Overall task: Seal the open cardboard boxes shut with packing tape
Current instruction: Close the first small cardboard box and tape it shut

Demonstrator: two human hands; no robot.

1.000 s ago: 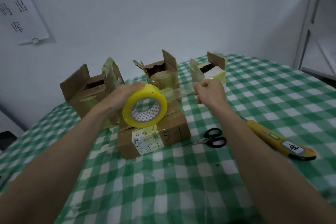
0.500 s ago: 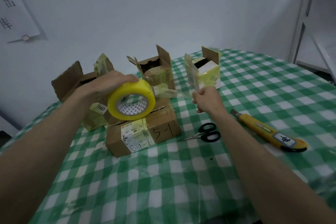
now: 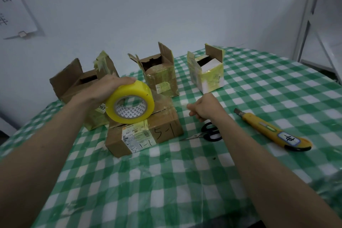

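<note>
The yellow tape roll (image 3: 130,104), gripped by the left hand (image 3: 103,89), is now brought down onto the closed box (image 3: 146,131), and a clear strip is pinched and pulled lower by the right hand (image 3: 203,110), so sticking it over the flaps looks like the next step.

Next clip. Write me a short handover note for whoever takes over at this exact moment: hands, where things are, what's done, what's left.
Left hand grips the tape roll, resting it on the closed box marked 5-1.
Right hand pinches the pulled-out tape end, stretched across that box's top.
Scissors and yellow knife lie on the checked tablecloth to the right.
Done: flaps of 5-1 are down.
Left: press the strip down, cut it, then close and tape the three open boxes behind: left, middle, right.
</note>
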